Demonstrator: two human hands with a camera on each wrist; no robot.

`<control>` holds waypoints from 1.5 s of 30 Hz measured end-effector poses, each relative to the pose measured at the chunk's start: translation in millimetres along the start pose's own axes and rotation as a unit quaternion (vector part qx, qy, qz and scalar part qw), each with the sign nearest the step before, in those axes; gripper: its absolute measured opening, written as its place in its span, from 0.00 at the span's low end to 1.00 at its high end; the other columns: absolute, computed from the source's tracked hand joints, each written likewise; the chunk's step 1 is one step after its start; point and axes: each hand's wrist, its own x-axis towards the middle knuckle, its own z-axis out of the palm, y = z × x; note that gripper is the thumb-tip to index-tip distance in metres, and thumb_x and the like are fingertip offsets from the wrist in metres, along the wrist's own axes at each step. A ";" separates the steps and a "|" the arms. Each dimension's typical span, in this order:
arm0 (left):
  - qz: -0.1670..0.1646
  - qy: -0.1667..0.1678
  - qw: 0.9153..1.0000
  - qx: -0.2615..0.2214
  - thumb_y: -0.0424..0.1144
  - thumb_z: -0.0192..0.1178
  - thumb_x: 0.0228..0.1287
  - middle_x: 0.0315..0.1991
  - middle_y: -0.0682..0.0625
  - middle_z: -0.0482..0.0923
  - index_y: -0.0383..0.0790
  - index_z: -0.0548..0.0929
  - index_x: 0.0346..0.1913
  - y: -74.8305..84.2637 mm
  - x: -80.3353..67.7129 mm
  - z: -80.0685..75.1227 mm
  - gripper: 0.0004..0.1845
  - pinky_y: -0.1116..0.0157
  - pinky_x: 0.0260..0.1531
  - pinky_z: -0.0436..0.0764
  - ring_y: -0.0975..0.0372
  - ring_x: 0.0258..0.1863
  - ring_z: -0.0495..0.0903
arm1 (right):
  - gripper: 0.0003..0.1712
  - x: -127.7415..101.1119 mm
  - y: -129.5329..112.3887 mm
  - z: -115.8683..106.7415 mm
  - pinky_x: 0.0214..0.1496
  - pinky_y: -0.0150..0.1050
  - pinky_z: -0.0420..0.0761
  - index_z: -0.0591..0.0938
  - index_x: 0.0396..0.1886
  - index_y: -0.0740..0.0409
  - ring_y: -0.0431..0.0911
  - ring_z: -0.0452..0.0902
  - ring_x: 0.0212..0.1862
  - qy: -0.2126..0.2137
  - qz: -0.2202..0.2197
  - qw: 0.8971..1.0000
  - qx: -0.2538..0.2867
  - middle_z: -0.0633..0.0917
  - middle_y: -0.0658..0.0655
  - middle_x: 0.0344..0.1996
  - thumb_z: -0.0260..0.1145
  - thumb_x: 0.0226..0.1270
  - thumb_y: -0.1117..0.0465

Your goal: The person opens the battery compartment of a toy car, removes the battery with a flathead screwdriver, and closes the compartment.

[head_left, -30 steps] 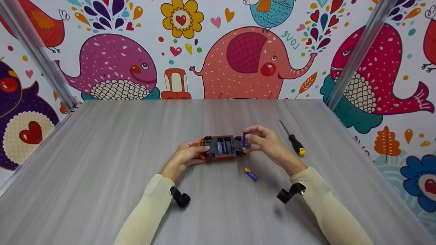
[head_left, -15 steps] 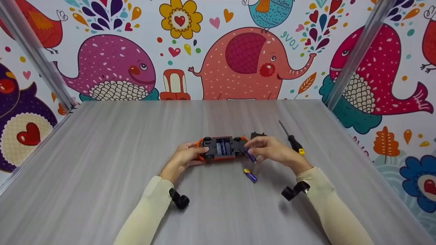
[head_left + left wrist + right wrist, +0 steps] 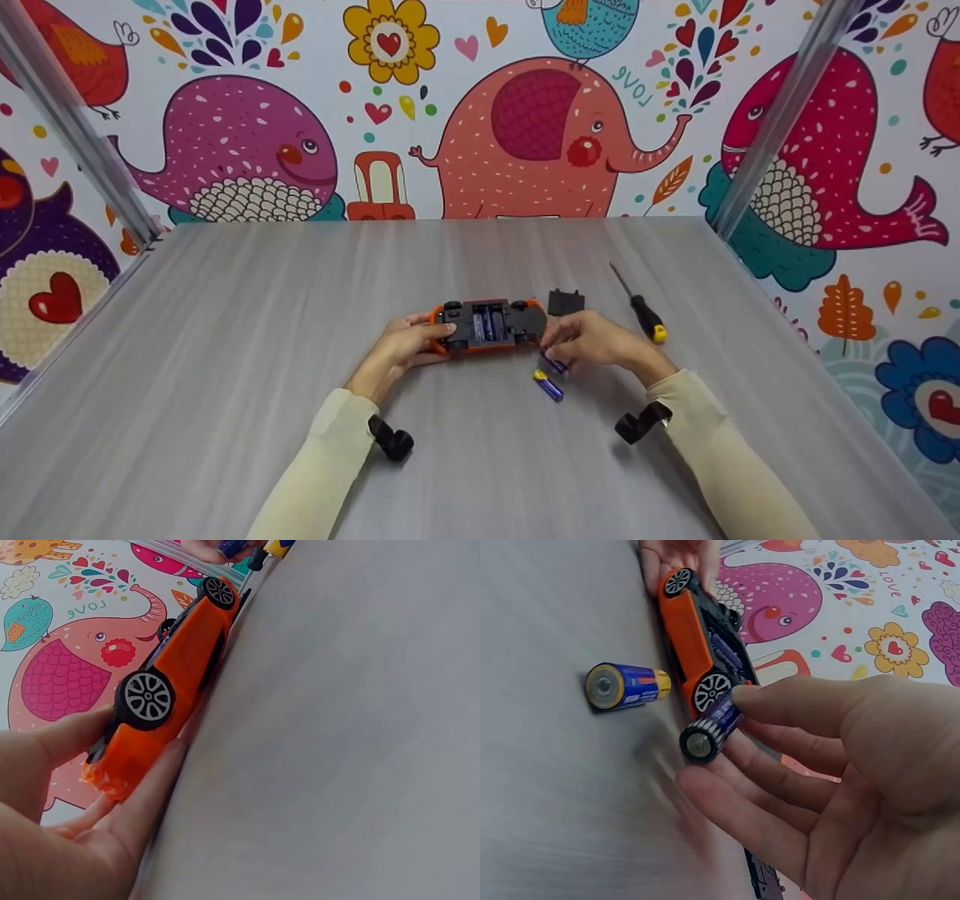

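Two hands are busy at a small orange toy car [image 3: 491, 325] that lies upside down on the grey table [image 3: 225, 360]. The left hand [image 3: 409, 345] holds one end of the car, thumb on top and fingers curled under it. The dark underside faces up, and blue batteries sit in the open slot there. The right hand [image 3: 592, 339] pinches a blue and gold battery [image 3: 711, 727] between thumb and fingertips, low down just beside the other end of the car. A second ago this battery was held up against the car; now it has come down close to the table. It hangs near another blue and gold battery [image 3: 548, 385], the loose one lying flat on the table, which has not moved. A small black plastic cover [image 3: 565, 301] lies just behind the car; a second ago the right hand hid it. A black and yellow screwdriver [image 3: 637, 306] lies a little farther to the right, in the same place as before. The car has stayed put too.
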 end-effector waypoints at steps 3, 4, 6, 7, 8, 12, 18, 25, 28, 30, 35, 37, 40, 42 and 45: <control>-0.001 -0.001 1.000 0.001 0.32 0.67 0.63 0.57 0.37 0.81 0.30 0.66 0.71 0.2 -0.1 0.3 0.35 0.61 0.42 0.88 0.60 0.41 0.85 | 0.09 0.4 0.5 3.8 0.34 0.36 0.85 0.87 0.44 0.60 0.39 0.82 0.32 -0.002 0.011 1.000 -0.007 0.90 0.55 0.38 0.69 0.67 0.62; -0.001 0.000 1.000 0.000 0.32 0.67 0.63 0.57 0.37 0.81 0.30 0.66 0.71 0.3 -0.1 0.5 0.35 0.61 0.42 0.88 0.59 0.42 0.85 | 0.09 0.3 0.5 5.0 0.34 0.35 0.85 0.88 0.43 0.60 0.39 0.82 0.32 -0.002 0.016 1.000 -0.009 0.90 0.55 0.38 0.70 0.66 0.62; -0.002 0.001 1.000 0.000 0.32 0.67 0.63 0.57 0.37 0.81 0.31 0.66 0.71 0.4 0.3 0.7 0.35 0.61 0.42 0.88 0.60 0.41 0.85 | 0.09 0.2 0.0 7.0 0.33 0.35 0.85 0.88 0.43 0.60 0.39 0.81 0.32 -0.002 0.018 1.000 -0.011 0.90 0.55 0.37 0.71 0.65 0.62; -0.002 0.002 1.000 0.000 0.32 0.67 0.63 0.57 0.37 0.81 0.31 0.67 0.71 0.4 0.5 0.7 0.35 0.61 0.42 0.88 0.60 0.41 0.85 | 0.09 0.0 -0.3 7.7 0.33 0.35 0.85 0.88 0.43 0.60 0.39 0.81 0.32 -0.002 0.019 1.000 -0.012 0.90 0.55 0.38 0.71 0.65 0.63; -0.002 0.003 1.000 -0.001 0.32 0.67 0.63 0.57 0.37 0.81 0.31 0.67 0.71 0.4 0.6 0.8 0.34 0.61 0.42 0.88 0.60 0.41 0.85 | 0.09 -0.3 -0.9 8.3 0.33 0.35 0.85 0.88 0.43 0.60 0.39 0.81 0.32 -0.002 0.021 1.000 -0.012 0.90 0.55 0.38 0.71 0.65 0.63; -0.004 0.005 1.000 -0.001 0.32 0.67 0.63 0.56 0.37 0.82 0.31 0.68 0.70 0.6 1.3 0.5 0.34 0.60 0.42 0.88 0.60 0.41 0.85 | 0.08 -1.8 -3.1 9.4 0.32 0.36 0.85 0.87 0.41 0.59 0.40 0.82 0.32 -0.003 0.031 0.999 -0.019 0.89 0.55 0.37 0.71 0.64 0.63; -0.007 0.005 1.000 0.001 0.32 0.67 0.63 0.59 0.36 0.80 0.31 0.67 0.71 0.7 1.1 -0.4 0.35 0.59 0.44 0.88 0.59 0.43 0.85 | 0.07 -2.0 -3.6 9.3 0.30 0.35 0.85 0.87 0.41 0.59 0.40 0.81 0.30 -0.016 0.033 0.999 -0.029 0.89 0.54 0.35 0.72 0.64 0.64; -0.007 0.006 1.000 0.005 0.32 0.67 0.63 0.58 0.36 0.81 0.32 0.68 0.71 2.1 -0.3 -1.1 0.34 0.60 0.42 0.88 0.59 0.42 0.86 | 0.09 -2.7 -7.0 7.3 0.32 0.36 0.85 0.87 0.43 0.58 0.41 0.82 0.31 -0.019 0.029 0.999 -0.041 0.89 0.54 0.36 0.72 0.65 0.60; -0.005 0.007 1.000 0.005 0.32 0.67 0.64 0.57 0.37 0.82 0.32 0.70 0.70 2.2 -0.2 -1.5 0.32 0.60 0.41 0.88 0.59 0.42 0.86 | 0.09 -3.6 -11.7 5.3 0.34 0.37 0.85 0.87 0.43 0.57 0.42 0.83 0.32 -0.007 0.022 0.999 -0.049 0.89 0.54 0.36 0.71 0.66 0.59; -0.004 0.006 1.000 0.005 0.32 0.67 0.64 0.56 0.37 0.83 0.32 0.70 0.70 2.3 -0.1 -1.8 0.32 0.60 0.40 0.88 0.59 0.41 0.86 | 0.09 -4.5 -15.8 4.7 0.35 0.39 0.85 0.87 0.42 0.57 0.43 0.83 0.33 0.005 0.018 0.998 -0.052 0.89 0.54 0.36 0.71 0.66 0.58; -0.001 0.002 1.000 -0.001 0.32 0.67 0.63 0.53 0.38 0.84 0.30 0.69 0.70 0.8 1.6 -3.3 0.33 0.59 0.41 0.88 0.60 0.41 0.86 | 0.10 -5.7 -26.0 7.0 0.41 0.39 0.84 0.86 0.45 0.58 0.43 0.83 0.37 0.036 -0.016 0.998 -0.057 0.89 0.55 0.39 0.70 0.67 0.58; -0.002 0.002 1.000 -0.003 0.32 0.67 0.63 0.54 0.38 0.84 0.31 0.69 0.70 0.6 1.9 -3.3 0.33 0.59 0.41 0.88 0.60 0.41 0.86 | 0.11 -5.2 -30.0 9.9 0.42 0.38 0.83 0.86 0.46 0.58 0.43 0.83 0.39 0.051 -0.037 0.996 -0.060 0.89 0.55 0.40 0.70 0.68 0.58; -0.004 0.002 1.000 -0.005 0.32 0.67 0.63 0.56 0.37 0.83 0.31 0.69 0.70 0.9 1.2 -2.6 0.33 0.60 0.41 0.88 0.59 0.41 0.86 | 0.11 -3.1 -35.9 15.6 0.47 0.41 0.84 0.86 0.47 0.57 0.44 0.83 0.43 0.079 -0.061 0.993 -0.066 0.88 0.54 0.42 0.69 0.68 0.58; -0.005 0.002 1.000 -0.006 0.32 0.67 0.63 0.57 0.37 0.82 0.31 0.69 0.70 0.9 0.5 -1.9 0.32 0.60 0.40 0.88 0.59 0.41 0.86 | 0.12 -1.5 -39.7 18.9 0.51 0.45 0.83 0.86 0.48 0.56 0.46 0.82 0.46 0.097 -0.073 0.990 -0.072 0.88 0.54 0.43 0.70 0.67 0.58; -0.005 0.002 1.000 -0.007 0.32 0.67 0.63 0.58 0.36 0.82 0.32 0.70 0.69 0.8 0.0 -1.1 0.32 0.60 0.40 0.88 0.58 0.41 0.86 | 0.13 2.3 -44.3 22.6 0.57 0.49 0.82 0.86 0.49 0.55 0.47 0.81 0.50 0.120 -0.084 0.985 -0.090 0.87 0.54 0.46 0.70 0.67 0.59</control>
